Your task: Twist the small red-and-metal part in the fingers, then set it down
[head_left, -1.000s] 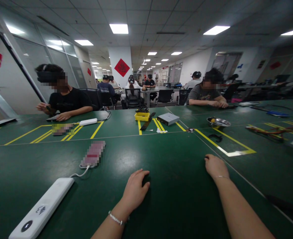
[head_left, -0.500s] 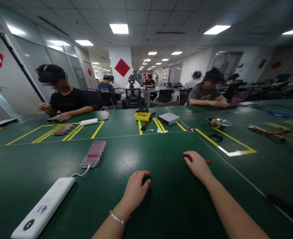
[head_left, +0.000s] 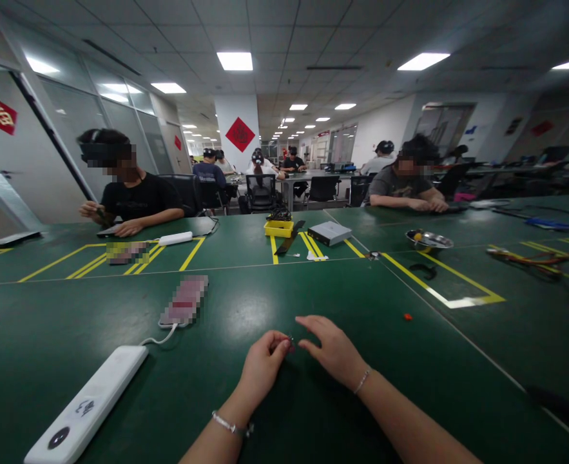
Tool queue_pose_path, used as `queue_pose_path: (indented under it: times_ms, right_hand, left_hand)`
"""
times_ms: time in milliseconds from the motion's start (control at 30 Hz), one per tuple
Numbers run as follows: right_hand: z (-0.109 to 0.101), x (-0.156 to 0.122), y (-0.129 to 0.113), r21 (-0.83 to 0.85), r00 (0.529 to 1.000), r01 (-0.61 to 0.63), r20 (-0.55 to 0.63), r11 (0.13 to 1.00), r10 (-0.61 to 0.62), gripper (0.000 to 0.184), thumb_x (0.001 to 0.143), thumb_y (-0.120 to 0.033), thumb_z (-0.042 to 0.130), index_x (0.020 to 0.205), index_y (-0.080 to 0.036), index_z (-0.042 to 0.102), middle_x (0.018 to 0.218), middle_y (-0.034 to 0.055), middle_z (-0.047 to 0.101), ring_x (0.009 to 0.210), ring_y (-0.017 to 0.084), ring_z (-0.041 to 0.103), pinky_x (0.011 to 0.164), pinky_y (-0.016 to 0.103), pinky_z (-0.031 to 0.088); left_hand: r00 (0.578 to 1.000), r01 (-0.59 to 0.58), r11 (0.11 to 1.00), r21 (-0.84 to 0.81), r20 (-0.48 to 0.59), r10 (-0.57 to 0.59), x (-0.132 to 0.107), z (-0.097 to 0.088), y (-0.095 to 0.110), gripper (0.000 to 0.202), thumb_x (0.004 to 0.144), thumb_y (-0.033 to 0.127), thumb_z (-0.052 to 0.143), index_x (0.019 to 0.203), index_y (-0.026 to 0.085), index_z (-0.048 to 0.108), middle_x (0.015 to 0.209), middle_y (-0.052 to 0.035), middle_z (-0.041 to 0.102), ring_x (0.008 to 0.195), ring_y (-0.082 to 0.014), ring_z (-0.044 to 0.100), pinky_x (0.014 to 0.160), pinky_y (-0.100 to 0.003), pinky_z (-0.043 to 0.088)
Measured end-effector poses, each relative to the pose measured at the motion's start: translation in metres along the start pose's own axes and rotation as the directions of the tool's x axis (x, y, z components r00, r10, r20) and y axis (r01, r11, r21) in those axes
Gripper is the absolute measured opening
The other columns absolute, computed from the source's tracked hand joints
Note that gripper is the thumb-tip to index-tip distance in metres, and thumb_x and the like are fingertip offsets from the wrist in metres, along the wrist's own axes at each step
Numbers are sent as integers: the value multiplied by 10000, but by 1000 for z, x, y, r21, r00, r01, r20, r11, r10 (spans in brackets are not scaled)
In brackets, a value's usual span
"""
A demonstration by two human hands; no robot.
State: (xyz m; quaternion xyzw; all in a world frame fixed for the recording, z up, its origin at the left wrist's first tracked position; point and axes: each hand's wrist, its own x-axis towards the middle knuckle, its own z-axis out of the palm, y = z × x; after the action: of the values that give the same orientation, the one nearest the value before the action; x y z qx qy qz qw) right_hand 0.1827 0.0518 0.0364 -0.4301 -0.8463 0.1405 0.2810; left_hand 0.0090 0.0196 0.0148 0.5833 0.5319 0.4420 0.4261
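Low over the green table (head_left: 226, 412), my left hand (head_left: 263, 366) pinches a tiny dark and reddish object (head_left: 291, 344) between thumb and fingertips. It is too small for me to name. My right hand (head_left: 332, 348) is just to its right, thumb and fingers apart, nothing visible between them. Its fingertips point at the small object and seem not to touch it. A small orange-red piece (head_left: 408, 317) lies on the table to the right of my right hand.
At left, a white power bank (head_left: 91, 399) is cabled to a phone (head_left: 185, 301). Farther back are a yellow bin (head_left: 279, 229), a grey box (head_left: 330, 233), a metal bowl (head_left: 429, 241) and bundled wires (head_left: 530, 258). Two people sit across the table.
My right hand has moved left, close to my left hand. My left fingers have closed into a pinch, and a small object now shows at their tips.
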Motion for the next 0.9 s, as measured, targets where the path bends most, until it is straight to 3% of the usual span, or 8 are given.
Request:
queue_pose_path:
  times_ms: [100, 200, 267, 333, 500, 633, 767, 900]
  right_hand:
    - [-26, -2, 47, -303, 956, -280, -178, 911, 235, 396, 771, -304, 422, 1144, -187, 486, 1168, 109, 496, 1119, 260, 379, 923, 430, 307]
    - [-49, -16, 98, -416, 760, -650, -387, 636, 523, 439, 775, -343, 373, 1186, -211, 447, 1251, 137, 409, 1179, 351, 278, 876, 528, 290]
    - [-59, -27, 123, -375, 625, -779, -394, 503, 674, 469, 787, -364, 313, 1221, -215, 408, 1246, 155, 405, 1157, 367, 309, 829, 528, 327]
    - [-66, -35, 136, -351, 551, -826, -339, 441, 762, 469, 793, -321, 273, 1218, -183, 417, 1201, 176, 438, 1106, 353, 379, 792, 488, 369]
    - [-70, -32, 128, -446, 619, -752, -225, 485, 753, 376, 741, -135, 305, 976, -98, 596, 1014, 186, 539, 947, 285, 506, 758, 393, 401]
    - [-64, -20, 110, -357, 707, -699, -213, 620, 674, 311, 713, -122, 366, 880, -138, 628, 965, 144, 568, 890, 239, 537, 768, 362, 402]
    - [-44, -7, 81, 30, 789, -600, -145, 799, 598, 205, 701, -199, 450, 821, -175, 613, 892, 73, 595, 794, 181, 560, 729, 310, 425]
    - [-18, 3, 43, 512, 815, -539, 116, 669, 568, 162, 653, -236, 537, 784, -163, 599, 739, 30, 609, 686, 146, 552, 669, 290, 433]
  left_hand:
    - [999, 21, 987, -159, -46, -29, 2, -2, -1, 168, 732, 319, 490, 771, 162, 535, 724, -17, 623, 726, -146, 583, 709, -264, 414]
    - [996, 36, 974, -224, -70, -53, 3, -3, -2, 146, 710, 298, 515, 772, 167, 525, 742, -12, 613, 740, -144, 579, 706, -260, 413]
    - [994, 57, 974, -221, -81, -77, 3, -4, -1, 148, 702, 303, 520, 770, 171, 525, 736, -8, 611, 730, -143, 574, 677, -253, 411]
    - [990, 76, 973, -216, -97, -99, 3, -4, -1, 160, 699, 319, 519, 764, 173, 526, 712, -3, 606, 712, -143, 568, 651, -246, 406]
    - [986, 72, 967, -244, -126, -106, 3, -5, -4, 230, 727, 355, 477, 865, 177, 522, 644, 20, 579, 634, -124, 541, 594, -228, 391]
    - [993, 41, 969, -244, -96, -66, 4, -5, -8, 257, 757, 363, 455, 904, 169, 536, 609, 31, 551, 609, -110, 519, 605, -224, 387]
    - [995, 21, 970, -242, -85, -42, 4, -4, -8, 266, 759, 371, 464, 876, 152, 561, 616, 21, 556, 614, -112, 520, 627, -235, 395]
    - [997, 39, 967, -253, -50, -54, 3, -3, -4, 265, 732, 343, 517, 907, 149, 561, 682, 0, 592, 675, -125, 551, 687, -251, 401]
